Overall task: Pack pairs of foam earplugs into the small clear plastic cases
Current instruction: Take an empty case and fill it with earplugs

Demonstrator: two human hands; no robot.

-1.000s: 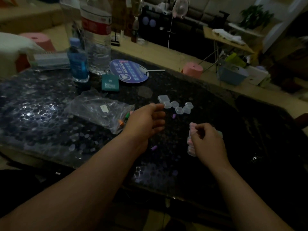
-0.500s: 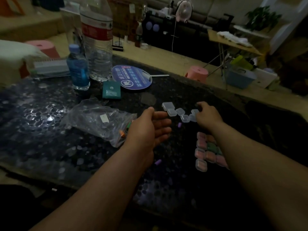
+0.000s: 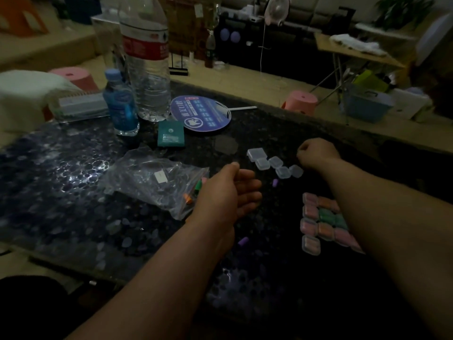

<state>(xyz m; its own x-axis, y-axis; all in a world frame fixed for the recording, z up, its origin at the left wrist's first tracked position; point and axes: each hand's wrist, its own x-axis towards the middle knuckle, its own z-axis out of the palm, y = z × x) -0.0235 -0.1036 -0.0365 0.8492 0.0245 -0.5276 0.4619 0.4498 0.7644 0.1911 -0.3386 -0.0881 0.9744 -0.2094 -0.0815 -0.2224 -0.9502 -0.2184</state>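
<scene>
The room is dim. A dark pebble-patterned desk (image 3: 61,182) carries a tall water bottle (image 3: 147,57), a small blue bottle (image 3: 121,104), a round fan (image 3: 201,112) and a green packet (image 3: 170,136). The left hand (image 3: 228,195) hovers with its grip wide beside the earplug bag (image 3: 157,182). The right hand (image 3: 316,154) is curled narrow past the empty clear cases (image 3: 275,164); whether it holds anything cannot be told. Filled cases (image 3: 318,222) sit in rows near the right forearm, with loose purple earplugs (image 3: 243,240) between the arms. Pink stools (image 3: 300,101) stand on the floor behind.
</scene>
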